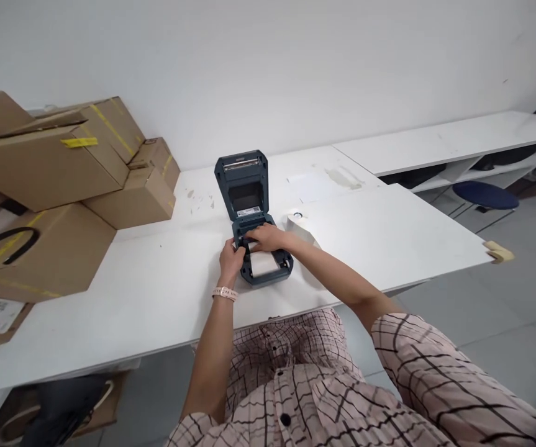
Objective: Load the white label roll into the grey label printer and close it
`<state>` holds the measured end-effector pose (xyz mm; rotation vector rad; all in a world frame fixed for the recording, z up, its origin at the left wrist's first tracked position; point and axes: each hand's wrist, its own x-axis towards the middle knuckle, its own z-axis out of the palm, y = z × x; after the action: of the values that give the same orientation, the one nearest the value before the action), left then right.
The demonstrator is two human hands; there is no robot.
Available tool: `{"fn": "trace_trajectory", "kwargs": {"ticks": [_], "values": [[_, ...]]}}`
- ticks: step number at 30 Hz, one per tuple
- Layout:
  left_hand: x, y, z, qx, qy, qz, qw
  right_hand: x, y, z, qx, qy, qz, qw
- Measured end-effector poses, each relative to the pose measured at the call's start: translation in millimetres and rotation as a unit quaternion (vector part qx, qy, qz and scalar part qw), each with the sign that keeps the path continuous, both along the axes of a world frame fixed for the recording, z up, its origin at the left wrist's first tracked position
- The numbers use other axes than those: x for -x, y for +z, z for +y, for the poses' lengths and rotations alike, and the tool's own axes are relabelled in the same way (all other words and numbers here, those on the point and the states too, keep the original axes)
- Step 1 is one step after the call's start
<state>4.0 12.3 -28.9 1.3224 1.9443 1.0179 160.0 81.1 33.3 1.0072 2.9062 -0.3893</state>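
Observation:
A dark blue-grey label printer point(268, 283) stands on the white table with its lid point(244, 180) swung up. White label paper point(263, 263) lies inside its lower body. My left hand point(230, 258) grips the left side of the printer, thumb over the edge. Over the open compartment, my right hand point(268, 237) reaches in from the right, its fingers bent together at the upper end of the label paper. Their tips are partly hidden. Just right of the printer, a roll of white labels point(298, 221) rests on the table, a strip trailing from it.
Stacked cardboard boxes point(48, 167) with yellow tape fill the table's left end. A white sheet point(309, 187) lies behind the label roll. At the right, the table corner point(498, 251) carries yellowish padding. A blue stool point(486, 195) stands beyond, near a white shelf unit point(454, 146).

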Motion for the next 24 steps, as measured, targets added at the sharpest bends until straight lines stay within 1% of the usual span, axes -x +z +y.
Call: {"fn": "trace_trajectory", "kwargs": {"ticks": [4,7,9,12,15,18,20,24], "values": [[-1.3,-3.6,-0.7,-0.019,0.020,-0.036,0.999,-15.9,-0.1,-10.8,-0.020,0.038,0.091,0.995],[-1.8,-6.4,-1.6,-0.015,0.028,-0.074,0.997,-35.5,-3.0,-26.7,0.000,0.060,0.159,0.985],[-2.4,-8.1,-2.2,-0.018,0.033,-0.095,0.995,-48.4,-8.0,-39.1,0.014,0.064,0.200,0.978],[-4.4,-9.9,-1.8,-0.038,0.053,-0.121,0.990,-59.5,-18.8,-54.8,0.012,0.044,0.240,0.970],[-7.3,-10.8,0.2,-0.059,0.039,-0.204,0.976,-59.6,-28.7,-63.9,-0.003,0.022,0.270,0.963],[-9.1,-10.8,1.9,-0.047,0.012,-0.292,0.955,-55.9,-33.6,-68.4,-0.027,0.010,0.293,0.956],[-9.3,-10.3,2.1,-0.036,0.007,-0.318,0.947,-54.6,-34.1,-70.5,-0.043,0.003,0.295,0.955],[-8.9,-8.7,1.0,-0.034,0.003,-0.329,0.944,-55.3,-32.9,-75.4,-0.069,0.006,0.297,0.952]]}}
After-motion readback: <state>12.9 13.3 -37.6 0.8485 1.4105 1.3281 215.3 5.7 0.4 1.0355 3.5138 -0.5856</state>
